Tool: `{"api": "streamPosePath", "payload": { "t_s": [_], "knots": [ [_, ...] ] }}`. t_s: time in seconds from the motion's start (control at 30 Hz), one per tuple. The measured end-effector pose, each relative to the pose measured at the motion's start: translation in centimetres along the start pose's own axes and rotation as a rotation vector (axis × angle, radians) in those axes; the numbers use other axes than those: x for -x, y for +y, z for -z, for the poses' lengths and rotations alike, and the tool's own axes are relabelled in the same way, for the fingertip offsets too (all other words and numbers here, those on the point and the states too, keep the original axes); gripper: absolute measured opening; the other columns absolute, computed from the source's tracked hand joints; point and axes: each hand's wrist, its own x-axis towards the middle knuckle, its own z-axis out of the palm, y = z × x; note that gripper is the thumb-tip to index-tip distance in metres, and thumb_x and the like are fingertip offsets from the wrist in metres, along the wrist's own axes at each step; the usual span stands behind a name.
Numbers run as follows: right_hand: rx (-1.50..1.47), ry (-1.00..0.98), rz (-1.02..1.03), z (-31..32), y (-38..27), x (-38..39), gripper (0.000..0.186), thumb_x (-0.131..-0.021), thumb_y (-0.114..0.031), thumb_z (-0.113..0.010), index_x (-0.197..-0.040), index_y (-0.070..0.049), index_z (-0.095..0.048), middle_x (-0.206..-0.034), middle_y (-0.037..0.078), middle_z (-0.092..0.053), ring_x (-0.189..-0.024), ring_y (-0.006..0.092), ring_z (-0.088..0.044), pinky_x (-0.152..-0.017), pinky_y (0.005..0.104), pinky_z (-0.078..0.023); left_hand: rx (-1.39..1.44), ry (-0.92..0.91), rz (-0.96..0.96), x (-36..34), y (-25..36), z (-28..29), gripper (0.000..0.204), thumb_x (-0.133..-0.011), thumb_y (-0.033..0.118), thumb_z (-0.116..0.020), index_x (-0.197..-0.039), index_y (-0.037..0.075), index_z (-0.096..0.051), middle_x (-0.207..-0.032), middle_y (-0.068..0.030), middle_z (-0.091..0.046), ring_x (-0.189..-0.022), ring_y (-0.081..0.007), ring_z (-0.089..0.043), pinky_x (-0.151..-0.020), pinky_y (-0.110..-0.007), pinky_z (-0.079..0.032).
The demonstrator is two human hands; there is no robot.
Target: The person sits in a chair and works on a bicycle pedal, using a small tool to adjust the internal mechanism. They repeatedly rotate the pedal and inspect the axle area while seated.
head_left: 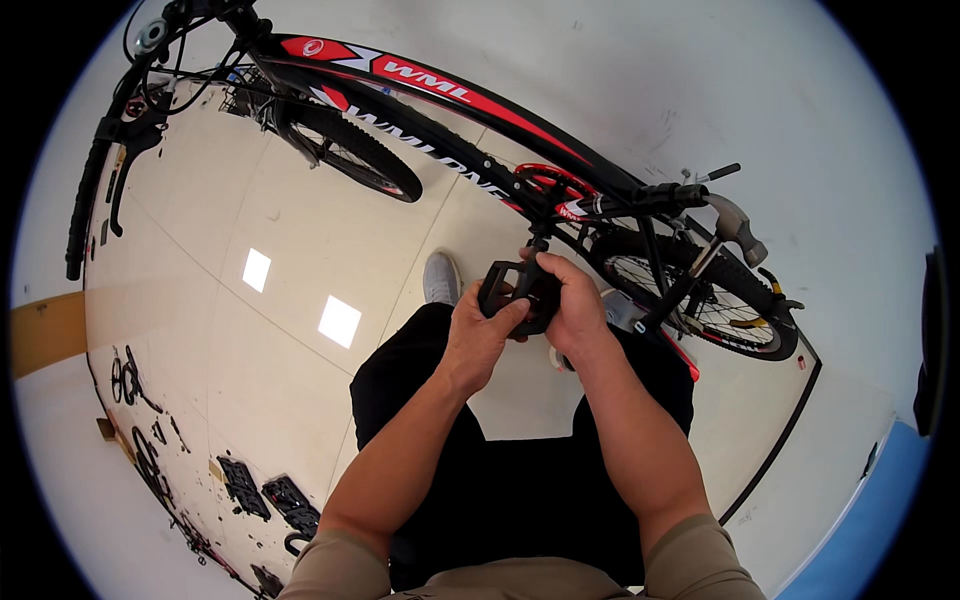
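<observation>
Both my hands close around a black bicycle pedal (494, 287) in front of my knees. My left hand (478, 335) grips its left side, thumb across the frame of the pedal. With fingers curled, my right hand (576, 305) holds the other side, near the end of the crank arm (540, 240). The pedal sits at that crank end; whether its thread is engaged is hidden by my fingers. Beyond it stands the black, red and white bicycle frame (440, 90), with a red chainring (560, 183) just past my hands.
The handlebar (85, 190) reaches out at the left, above the front wheel (355, 150). A claw hammer (732, 228) rests by the rear wheel (740, 310). Black tool cases (243, 488) and bicycle parts (125, 378) lie on the tiled floor at left. A wall runs behind the bicycle.
</observation>
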Motion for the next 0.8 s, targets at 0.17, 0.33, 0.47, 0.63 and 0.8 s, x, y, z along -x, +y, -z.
{"api": "streamPosePath", "payload": {
  "t_s": [0.17, 0.33, 0.47, 0.63, 0.8],
  "knots": [
    [-0.019, -0.042, -0.002, 0.3, 0.1, -0.3, 0.03, -0.1, -0.025, -0.055, -0.119, -0.003, -0.064, -0.103, 0.009, -0.068, -0.095, 0.0218, -0.066, -0.083, 0.0383, -0.053, 0.026, 0.005, -0.004, -0.3, -0.1, 0.1, 0.034, -0.092, 0.01, -0.07, -0.117, 0.0, -0.049, -0.1, -0.0114, -0.067, -0.089, -0.0183, -0.067, -0.071, -0.033, -0.055],
    [-0.121, -0.016, 0.025, 0.4, 0.6, -1.0, 0.028, -0.098, -0.019, -0.058, -0.115, 0.002, -0.064, -0.106, 0.011, -0.065, -0.095, 0.0223, -0.065, -0.086, 0.0367, -0.054, -0.374, 0.111, -0.105, 0.4, 0.4, -0.7, 0.034, -0.091, 0.013, -0.072, -0.114, 0.0, -0.052, -0.098, -0.0106, -0.067, -0.082, -0.0163, -0.065, -0.07, -0.033, -0.055],
    [-0.132, -0.037, 0.029, 0.5, 0.5, -1.0, 0.027, -0.098, -0.019, -0.059, -0.114, 0.002, -0.064, -0.106, 0.012, -0.065, -0.096, 0.0229, -0.065, -0.089, 0.0374, -0.054, -0.48, 0.157, -0.238, 0.5, -0.2, -0.8, 0.035, -0.09, 0.015, -0.073, -0.113, -0.001, -0.053, -0.097, -0.0101, -0.067, -0.083, -0.0151, -0.066, -0.07, -0.03, -0.054],
    [-0.091, -0.054, -0.054, 0.7, -0.3, -0.7, 0.024, -0.097, -0.021, -0.061, -0.11, -0.001, -0.064, -0.1, 0.011, -0.066, -0.09, 0.0229, -0.065, -0.078, 0.0387, -0.056, 0.164, 0.012, 0.069, 0.2, 0.6, -0.3, 0.032, -0.091, 0.013, -0.072, -0.115, 0.002, -0.053, -0.096, -0.008, -0.068, -0.081, -0.0144, -0.066, -0.065, -0.031, -0.052],
    [-0.1, -0.053, -0.098, 0.6, -0.7, -0.5, 0.02, -0.096, -0.02, -0.064, -0.105, -0.002, -0.065, -0.096, 0.009, -0.066, -0.088, 0.0215, -0.064, -0.076, 0.0368, -0.054, 0.017, 0.037, 0.032, 0.2, 0.3, -0.4, 0.034, -0.091, 0.011, -0.071, -0.118, 0.002, -0.052, -0.097, -0.0094, -0.069, -0.082, -0.016, -0.067, -0.066, -0.03, -0.052]
  ]
}}
